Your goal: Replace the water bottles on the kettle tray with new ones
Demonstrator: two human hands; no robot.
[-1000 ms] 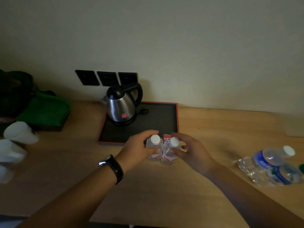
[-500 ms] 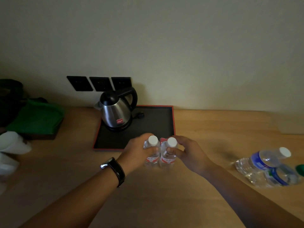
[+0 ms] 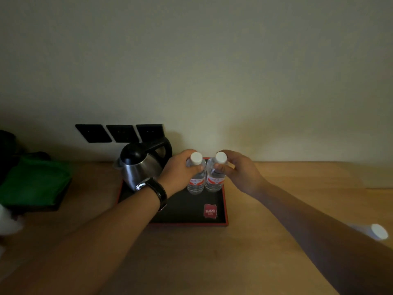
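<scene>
Two small clear water bottles with white caps and red labels stand upright side by side at the back right of the black, red-rimmed kettle tray (image 3: pixel 191 218). My left hand (image 3: pixel 180 171) grips the left bottle (image 3: pixel 196 182) around its neck. Around the neck of the right bottle (image 3: pixel 214 179) are the fingers of my right hand (image 3: pixel 240 169). A steel kettle (image 3: pixel 140 165) with a black lid and handle stands on the tray's left side. A small red card (image 3: pixel 210 210) lies on the tray in front of the bottles.
Three black wall sockets (image 3: pixel 121 133) sit behind the kettle. A green cloth (image 3: pixel 36 179) lies at the left on the wooden counter (image 3: pixel 212 252). A white bottle cap (image 3: pixel 379 231) shows at the right edge, behind my right forearm. White objects (image 3: pixel 8 222) blur at the left edge.
Both hands have carried the two bottles from the counter in front of the tray onto the tray's back right. The view has shifted, so the old bottles at the right are mostly out of frame.
</scene>
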